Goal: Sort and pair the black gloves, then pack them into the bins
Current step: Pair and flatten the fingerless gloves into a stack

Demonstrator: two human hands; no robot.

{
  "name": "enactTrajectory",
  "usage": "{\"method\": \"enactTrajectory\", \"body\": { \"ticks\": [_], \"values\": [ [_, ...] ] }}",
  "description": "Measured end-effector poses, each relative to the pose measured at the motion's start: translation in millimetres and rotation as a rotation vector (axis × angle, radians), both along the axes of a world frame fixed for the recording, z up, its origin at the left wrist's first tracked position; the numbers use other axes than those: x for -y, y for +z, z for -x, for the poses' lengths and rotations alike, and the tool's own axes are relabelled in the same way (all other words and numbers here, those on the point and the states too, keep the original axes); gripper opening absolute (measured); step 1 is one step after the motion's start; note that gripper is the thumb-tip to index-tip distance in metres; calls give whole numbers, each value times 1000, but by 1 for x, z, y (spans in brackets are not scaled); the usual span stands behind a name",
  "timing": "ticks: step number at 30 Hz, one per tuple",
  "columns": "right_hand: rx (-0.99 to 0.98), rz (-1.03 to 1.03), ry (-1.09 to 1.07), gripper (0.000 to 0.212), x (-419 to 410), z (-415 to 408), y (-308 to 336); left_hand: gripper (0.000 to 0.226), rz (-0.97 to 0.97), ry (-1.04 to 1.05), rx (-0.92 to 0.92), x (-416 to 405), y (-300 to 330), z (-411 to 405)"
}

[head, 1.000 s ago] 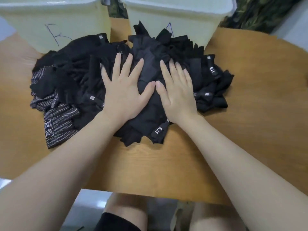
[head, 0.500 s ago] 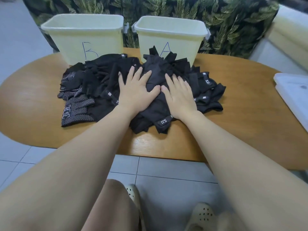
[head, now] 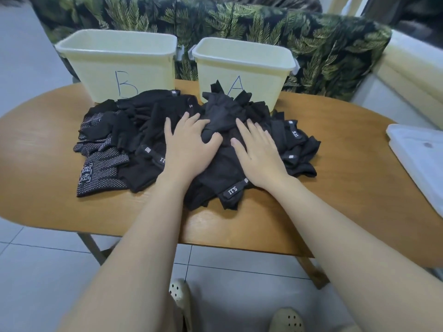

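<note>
Wooden tabletop point(head: 347, 188) now shows more fully than a moment ago, leaf-print sofa point(head: 311, 51) behind bin B point(head: 143, 75) and bin A point(head: 263, 77). Black gloves point(head: 148, 130) stay heaped before them; left hand point(head: 189, 147) and right hand point(head: 259, 152), flat-fingered, have drifted apart atop the heap.

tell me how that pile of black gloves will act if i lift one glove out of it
Probably floppy: the pile of black gloves lies crumpled and draped under the left hand and right hand. Likely light, being thin fabric. Cuffs and fingers overlap, so neighbours may drag along.
</note>
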State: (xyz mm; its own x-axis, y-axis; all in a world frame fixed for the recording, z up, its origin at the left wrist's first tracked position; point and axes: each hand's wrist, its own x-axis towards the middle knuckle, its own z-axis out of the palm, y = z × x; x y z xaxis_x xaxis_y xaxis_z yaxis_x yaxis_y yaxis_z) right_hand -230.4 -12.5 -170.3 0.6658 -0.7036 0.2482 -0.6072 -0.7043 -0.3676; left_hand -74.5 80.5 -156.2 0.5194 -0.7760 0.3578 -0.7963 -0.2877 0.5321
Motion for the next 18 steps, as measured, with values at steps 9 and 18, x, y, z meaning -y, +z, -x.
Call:
{"method": "enactTrajectory", "body": {
  "ticks": [9,18],
  "values": [
    [138,-182,37,57,-12,38,25,26,315,29,24,2,42,12],
    [1044,-903,91,49,-65,81,71,28,550,-386,-8,-24,59,104]
  ]
}}
